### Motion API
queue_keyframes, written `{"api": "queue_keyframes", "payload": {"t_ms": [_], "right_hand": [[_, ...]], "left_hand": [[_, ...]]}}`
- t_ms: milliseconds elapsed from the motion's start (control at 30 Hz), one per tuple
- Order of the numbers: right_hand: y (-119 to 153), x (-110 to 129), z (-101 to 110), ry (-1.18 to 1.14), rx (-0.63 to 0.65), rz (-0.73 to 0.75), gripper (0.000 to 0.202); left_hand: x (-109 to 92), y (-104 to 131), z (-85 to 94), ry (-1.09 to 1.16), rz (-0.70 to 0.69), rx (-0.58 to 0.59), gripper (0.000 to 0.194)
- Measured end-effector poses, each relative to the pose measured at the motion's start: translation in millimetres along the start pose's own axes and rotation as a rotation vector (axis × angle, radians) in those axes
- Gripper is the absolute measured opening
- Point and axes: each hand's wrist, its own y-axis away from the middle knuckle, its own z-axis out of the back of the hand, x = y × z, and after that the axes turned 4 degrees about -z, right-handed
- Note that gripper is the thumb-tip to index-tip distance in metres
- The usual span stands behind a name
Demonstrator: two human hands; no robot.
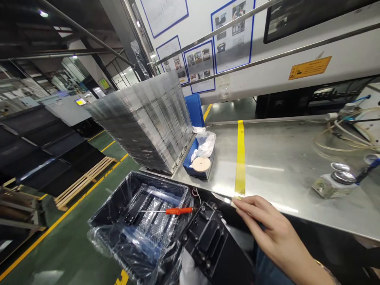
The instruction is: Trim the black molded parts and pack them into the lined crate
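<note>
My right hand (267,225) reaches in from the lower right, its thumb and fingertips pressed together at the front edge of the metal table, on something small and pale that I cannot make out. A black ribbed part (208,237) with round bosses stands tilted to the left of that hand. White cloth (191,267) shows below the part; whether my left hand is in it cannot be made out. Further left, an orange-handled screwdriver (179,211) lies over a plastic-lined bin (111,202) holding black parts.
Stacked clear trays (154,118) rise at the table's left end. Beside them a blue box (190,168) holds a plastic bag (204,145) and a round tan disc (201,164). Yellow tape (240,158) crosses the metal table (276,158). A dispenser bottle (334,185) and hoses are at right.
</note>
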Motion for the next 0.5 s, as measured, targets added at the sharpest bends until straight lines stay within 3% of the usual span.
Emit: {"api": "queue_keyframes", "payload": {"t_ms": [133,267,400,500], "right_hand": [[3,2,8,0.007,0.086,0.031,0.026],[4,5,13,0.058,0.043,0.014,0.024],[5,2,16,0.010,0.099,0.022,0.027],[7,-3,18,-0.011,0.063,-0.079,0.023]], "left_hand": [[-12,-2,1.0,-0.040,-0.075,-0.030,0.047],[-18,0,1.3,-0.073,-0.129,-0.052,0.047],[-23,5,1.5,-0.088,-0.154,-0.067,0.046],[-27,7,0.5,-0.088,-0.145,-0.062,0.044]]}}
